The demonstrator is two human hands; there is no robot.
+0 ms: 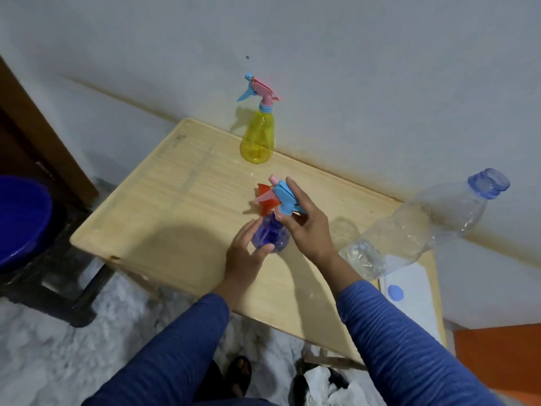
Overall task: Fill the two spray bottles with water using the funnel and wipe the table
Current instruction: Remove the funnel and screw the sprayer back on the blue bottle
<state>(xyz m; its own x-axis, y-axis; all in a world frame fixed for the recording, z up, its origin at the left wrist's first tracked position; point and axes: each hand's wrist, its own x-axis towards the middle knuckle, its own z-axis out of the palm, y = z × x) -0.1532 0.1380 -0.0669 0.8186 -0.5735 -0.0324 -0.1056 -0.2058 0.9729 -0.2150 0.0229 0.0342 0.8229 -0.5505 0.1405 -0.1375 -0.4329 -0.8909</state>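
Now blue spray bottle [270, 235] between both hands' fingers [289, 187].

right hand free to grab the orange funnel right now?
Probably not. The right hand grips the spray head of the blue spray bottle, and that bottle stands in front of the orange funnel, blocking a direct reach.

We see both arms in long blue sleeves [409, 341] of finely ribbed, faintly striped fabric ending at the wrists, hands bare; below the sleeves, a dark open-toed sandal [238, 373].
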